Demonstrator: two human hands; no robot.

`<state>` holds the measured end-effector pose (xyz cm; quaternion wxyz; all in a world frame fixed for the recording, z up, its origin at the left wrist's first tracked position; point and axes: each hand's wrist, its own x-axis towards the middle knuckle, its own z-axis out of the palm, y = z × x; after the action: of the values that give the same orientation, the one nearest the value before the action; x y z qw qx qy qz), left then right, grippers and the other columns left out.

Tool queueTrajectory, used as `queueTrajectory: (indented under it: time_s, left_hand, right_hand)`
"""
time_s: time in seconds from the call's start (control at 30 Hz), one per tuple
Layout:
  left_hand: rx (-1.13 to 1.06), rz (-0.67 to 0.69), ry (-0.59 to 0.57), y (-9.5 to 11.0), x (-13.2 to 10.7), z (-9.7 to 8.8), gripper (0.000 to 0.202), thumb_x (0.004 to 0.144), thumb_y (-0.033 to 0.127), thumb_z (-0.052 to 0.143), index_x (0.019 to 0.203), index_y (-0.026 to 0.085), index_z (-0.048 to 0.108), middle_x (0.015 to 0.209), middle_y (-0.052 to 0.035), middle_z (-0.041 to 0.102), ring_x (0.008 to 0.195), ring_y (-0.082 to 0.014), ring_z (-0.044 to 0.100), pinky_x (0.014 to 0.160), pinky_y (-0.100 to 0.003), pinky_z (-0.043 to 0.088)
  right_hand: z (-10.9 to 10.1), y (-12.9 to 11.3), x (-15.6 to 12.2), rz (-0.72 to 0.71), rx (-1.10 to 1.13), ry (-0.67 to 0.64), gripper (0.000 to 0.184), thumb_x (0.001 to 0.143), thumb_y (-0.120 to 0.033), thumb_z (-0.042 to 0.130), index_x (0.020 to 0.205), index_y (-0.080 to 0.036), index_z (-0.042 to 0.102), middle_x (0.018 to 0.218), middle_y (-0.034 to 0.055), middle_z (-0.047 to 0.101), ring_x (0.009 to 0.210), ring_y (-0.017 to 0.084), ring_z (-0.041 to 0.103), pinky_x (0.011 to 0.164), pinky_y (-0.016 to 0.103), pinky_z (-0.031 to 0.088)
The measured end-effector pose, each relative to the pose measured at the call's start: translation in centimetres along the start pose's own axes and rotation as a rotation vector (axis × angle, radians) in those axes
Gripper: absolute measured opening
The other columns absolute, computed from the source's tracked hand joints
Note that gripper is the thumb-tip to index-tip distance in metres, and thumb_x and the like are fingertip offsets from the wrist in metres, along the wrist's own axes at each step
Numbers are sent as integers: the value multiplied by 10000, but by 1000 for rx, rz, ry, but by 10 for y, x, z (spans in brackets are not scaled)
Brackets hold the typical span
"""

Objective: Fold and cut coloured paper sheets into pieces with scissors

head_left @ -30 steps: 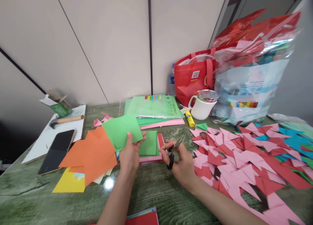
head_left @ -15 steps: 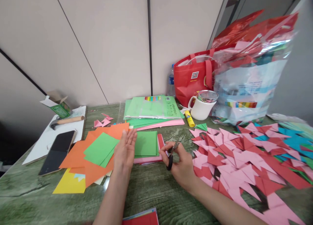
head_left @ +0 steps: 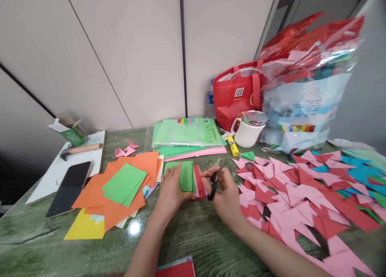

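My left hand [head_left: 172, 190] lies palm down over the left part of a stack of green paper squares [head_left: 186, 176]. Its fingers rest on the top sheet and its thumb is stretched along the near edge. Beneath the green sheets, red and pink paper [head_left: 199, 182] sticks out to the right. Just right of the stack, my right hand [head_left: 224, 196] is closed around a pair of small scissors [head_left: 214, 184] with black handles, the blades pointing up and away. The scissors do not touch the paper.
Orange sheets [head_left: 120, 192] with green squares on top lie left, near a phone [head_left: 70, 188] and a hammer [head_left: 83, 149]. Packs of green paper [head_left: 187, 132], a glue stick [head_left: 233, 145] and a white mug [head_left: 249, 134] stand behind. Folded pink and red pieces [head_left: 289, 188] spread across the right.
My left hand has turned from palm up beside the green stack to palm down on it. My right hand has shifted slightly right with the scissors.
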<state>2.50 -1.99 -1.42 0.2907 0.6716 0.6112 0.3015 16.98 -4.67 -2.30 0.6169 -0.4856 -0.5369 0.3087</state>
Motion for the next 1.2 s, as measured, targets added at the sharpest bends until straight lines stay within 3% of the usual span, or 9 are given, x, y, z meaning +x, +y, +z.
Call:
queueTrajectory:
  time_s: [0.17, 0.3, 0.37, 0.47, 0.57, 0.77, 0.9, 1.07, 1.2]
  left_hand:
    - [106, -47, 1, 0, 2, -1, 731, 539, 333, 692, 1210, 167, 454, 1228, -154, 491, 1150, -294, 411, 920, -383, 289]
    - [141, 3, 61, 1, 3, -3, 337, 704, 365, 544, 960, 157, 614, 967, -116, 639, 908, -246, 557, 786, -329, 369]
    - [89, 48, 200, 5, 2, -6, 255, 772, 352, 451, 783, 165, 624, 757, -53, 642, 696, -175, 556, 665, -273, 380]
    - [-72, 57, 511, 15, -2, -12, 270, 785, 367, 435, 658, 165, 562, 549, 25, 493, 519, -101, 415, 531, -218, 322]
    - [-323, 23, 587, 20, -5, -15, 279, 757, 388, 486, 595, 163, 517, 487, 54, 342, 480, -74, 307, 465, -199, 260]
    - [-828, -35, 413, 17, 0, -11, 264, 692, 411, 580, 637, 154, 586, 568, 32, 492, 571, -83, 430, 563, -192, 355]
    - [-1199, -188, 23, 24, 0, -17, 489, 752, 559, 393, 867, 153, 639, 805, -72, 638, 781, -169, 560, 716, -282, 426]
    - [-1239, -251, -406, 29, -6, -14, 434, 788, 450, 433, 1096, 170, 555, 972, -122, 638, 912, -226, 582, 816, -397, 424]
    - [-1207, -268, -504, 27, -8, -8, 431, 780, 429, 460, 1099, 153, 553, 932, -125, 650, 854, -231, 610, 773, -384, 460]
  right_hand:
    - [0, -1, 0, 62, 58, 3, 177, 732, -204, 573, 861, -212, 453, 797, 13, 590, 766, 164, 588, 727, 322, 448]
    - [1, 1, 2, 114, 147, -11, 199, 719, -209, 597, 850, -214, 448, 800, 20, 612, 771, 170, 600, 735, 336, 462]
    - [1, 3, 2, 135, 191, -8, 234, 700, -210, 624, 851, -215, 446, 812, 26, 627, 788, 177, 607, 757, 353, 461]
    - [1, 5, 4, 148, 222, 22, 303, 657, -217, 673, 860, -216, 447, 864, 43, 641, 848, 197, 607, 809, 392, 444]
    - [1, 4, 6, 154, 228, 67, 368, 605, -216, 715, 867, -219, 456, 945, 59, 637, 923, 215, 586, 849, 417, 420]
    - [-1, 4, 7, 241, 259, 85, 350, 592, -227, 725, 839, -217, 477, 687, -31, 594, 661, 142, 583, 635, 283, 472]
    - [-2, 7, 9, 280, 305, 156, 324, 598, -263, 719, 825, -204, 496, 640, -38, 588, 577, 118, 559, 553, 239, 447]
    - [-2, 9, 11, 275, 286, 190, 327, 603, -298, 705, 856, -185, 531, 658, -11, 611, 572, 126, 562, 531, 237, 444]
    - [-3, 7, 12, 281, 228, 143, 331, 602, -315, 694, 857, -175, 535, 678, 14, 627, 588, 152, 582, 507, 247, 451]
